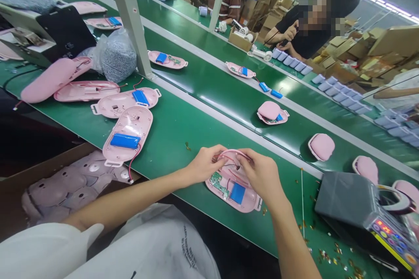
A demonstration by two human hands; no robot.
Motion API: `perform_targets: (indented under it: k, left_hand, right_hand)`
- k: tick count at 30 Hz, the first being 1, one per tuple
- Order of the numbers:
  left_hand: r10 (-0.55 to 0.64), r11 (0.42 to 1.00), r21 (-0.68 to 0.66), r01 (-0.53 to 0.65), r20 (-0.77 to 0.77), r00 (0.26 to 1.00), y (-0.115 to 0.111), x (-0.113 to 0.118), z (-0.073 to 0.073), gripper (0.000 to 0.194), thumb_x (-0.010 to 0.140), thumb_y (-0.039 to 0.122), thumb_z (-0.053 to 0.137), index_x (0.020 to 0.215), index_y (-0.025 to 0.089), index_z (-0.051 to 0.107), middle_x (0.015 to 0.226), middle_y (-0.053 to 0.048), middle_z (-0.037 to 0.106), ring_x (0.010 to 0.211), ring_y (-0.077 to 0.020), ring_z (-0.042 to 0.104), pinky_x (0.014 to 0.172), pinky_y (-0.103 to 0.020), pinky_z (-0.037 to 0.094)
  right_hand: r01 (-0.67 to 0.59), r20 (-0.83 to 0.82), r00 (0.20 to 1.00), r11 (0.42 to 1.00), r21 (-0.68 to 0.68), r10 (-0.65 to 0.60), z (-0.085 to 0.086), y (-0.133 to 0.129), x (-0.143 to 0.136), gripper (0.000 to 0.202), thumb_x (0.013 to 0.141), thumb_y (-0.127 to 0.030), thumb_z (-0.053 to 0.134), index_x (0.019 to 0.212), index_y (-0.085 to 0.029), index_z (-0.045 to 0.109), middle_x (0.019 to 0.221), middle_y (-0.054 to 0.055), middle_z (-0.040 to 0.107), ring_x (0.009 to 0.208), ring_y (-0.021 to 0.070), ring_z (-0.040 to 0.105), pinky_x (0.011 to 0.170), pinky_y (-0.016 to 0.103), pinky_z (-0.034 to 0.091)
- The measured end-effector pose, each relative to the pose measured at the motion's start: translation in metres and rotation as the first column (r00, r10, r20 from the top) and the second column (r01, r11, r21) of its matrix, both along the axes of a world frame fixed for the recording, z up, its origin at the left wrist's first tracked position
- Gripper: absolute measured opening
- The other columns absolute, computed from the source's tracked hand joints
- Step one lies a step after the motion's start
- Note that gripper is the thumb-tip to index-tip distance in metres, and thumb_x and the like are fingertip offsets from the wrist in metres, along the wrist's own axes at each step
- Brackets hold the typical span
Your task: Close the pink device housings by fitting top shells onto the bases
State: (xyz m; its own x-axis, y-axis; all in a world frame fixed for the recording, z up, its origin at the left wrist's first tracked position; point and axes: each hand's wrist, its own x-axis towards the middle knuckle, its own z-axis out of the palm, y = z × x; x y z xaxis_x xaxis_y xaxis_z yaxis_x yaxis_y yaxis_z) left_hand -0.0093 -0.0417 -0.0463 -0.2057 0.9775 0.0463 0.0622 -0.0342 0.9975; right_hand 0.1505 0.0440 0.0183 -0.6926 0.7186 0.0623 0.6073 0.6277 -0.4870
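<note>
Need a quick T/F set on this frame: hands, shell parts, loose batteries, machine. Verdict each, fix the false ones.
1. Both hands, left and right, are on the upper shell. True.
2. The battery in the lower shell beneath them is red. False: it is blue.
3. A green board sits in that lower shell. True.
4. The machine with the lit display stands on the person's left. False: it stands on the right.
5. Two loose batteries lie outside any shell on the far green surface. True.
</note>
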Motion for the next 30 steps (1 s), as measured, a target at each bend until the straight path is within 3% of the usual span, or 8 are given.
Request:
perform_targets:
  k: [6,10,15,18,20,24,27,30]
  left_hand:
    - [-0.013,1.000,0.007,0.014,-0.025,1.000,-0.001,0.002,-0.001,0.017,0.085,0.025,0.057,0.095,0.015,0.066,0.084,-0.003,0.071,0.072,-0.0158,0.066,0.065,-0.025,0.054]
    - [-0.083,0.997,-0.003,0.083,0.039,0.996,-0.002,-0.003,0.002,0.031,0.083,0.020,0.058,0.114,0.017,0.062,0.095,-0.004,0.072,0.076,-0.0157,0.070,0.067,-0.025,0.058]
    - [-0.105,0.992,-0.064,0.112,0.104,0.989,-0.009,-0.003,0.000,0.050,0.083,0.021,0.064,0.132,0.019,0.053,0.095,-0.006,0.074,0.067,-0.0147,0.071,0.063,-0.027,0.061]
    - [-0.080,0.995,-0.040,0.087,0.156,0.985,-0.012,-0.004,-0.003,0.039,0.082,0.022,0.068,0.120,0.017,0.064,0.088,-0.005,0.076,0.076,-0.0178,0.074,0.074,-0.030,0.062]
    - [-0.048,0.999,-0.015,0.050,0.128,0.991,-0.015,-0.007,-0.002,0.022,0.083,0.023,0.068,0.104,0.016,0.072,0.087,-0.005,0.077,0.078,-0.0187,0.074,0.077,-0.030,0.062]
    - [0.046,0.979,0.202,-0.018,-0.136,0.990,-0.018,-0.013,0.005,0.013,0.089,0.022,0.064,0.088,0.018,0.076,0.090,-0.006,0.077,0.083,-0.0187,0.072,0.081,-0.032,0.060]
    - [0.242,0.891,0.449,-0.075,-0.326,0.914,-0.016,-0.009,0.008,0.011,0.090,0.023,0.066,0.089,0.023,0.077,0.109,-0.007,0.071,0.103,-0.0207,0.066,0.091,-0.039,0.057]
    - [0.395,0.799,0.586,-0.137,-0.340,0.854,-0.010,-0.001,0.003,0.012,0.091,0.022,0.065,0.087,0.023,0.076,0.117,-0.008,0.064,0.109,-0.0201,0.063,0.089,-0.039,0.058]
  right_hand:
    - [0.059,0.007,0.998,0.998,-0.013,-0.059,-0.006,-0.001,-0.002,0.023,0.086,-0.039,0.053,0.096,-0.026,0.069,0.085,0.000,0.070,0.071,0.0177,0.063,0.062,0.026,0.040]
    - [0.062,0.029,0.998,0.998,0.003,-0.062,-0.008,0.000,-0.002,0.027,0.091,-0.040,0.046,0.094,-0.024,0.068,0.073,0.000,0.067,0.063,0.0168,0.059,0.058,0.026,0.035]
    - [0.120,0.042,0.988,0.899,0.422,-0.152,-0.005,0.001,0.006,0.034,0.096,-0.034,0.038,0.097,-0.019,0.068,0.077,0.005,0.067,0.067,0.0175,0.058,0.057,0.027,0.027]
    - [0.134,0.061,0.977,0.805,0.577,-0.206,-0.001,0.007,0.018,0.033,0.097,-0.031,0.038,0.097,-0.018,0.068,0.073,0.006,0.066,0.066,0.0175,0.057,0.055,0.027,0.021]
    - [0.078,0.132,0.972,0.794,0.603,-0.196,0.000,0.012,0.025,0.030,0.096,-0.028,0.040,0.093,-0.018,0.068,0.069,0.005,0.064,0.062,0.0170,0.055,0.054,0.028,0.019]
    - [-0.085,0.234,0.970,0.799,0.595,-0.072,0.000,0.008,0.023,0.029,0.097,-0.022,0.040,0.094,-0.018,0.069,0.073,0.004,0.065,0.062,0.0163,0.055,0.055,0.029,0.026]
    - [-0.182,0.192,0.978,0.771,0.610,0.079,0.000,-0.006,0.010,0.033,0.099,-0.021,0.037,0.106,-0.015,0.069,0.076,0.005,0.067,0.066,0.0162,0.057,0.060,0.028,0.033]
    - [-0.126,0.072,0.992,0.809,0.575,0.104,0.001,-0.021,-0.001,0.034,0.101,-0.023,0.037,0.108,-0.015,0.069,0.086,0.006,0.071,0.071,0.0159,0.061,0.062,0.027,0.036]
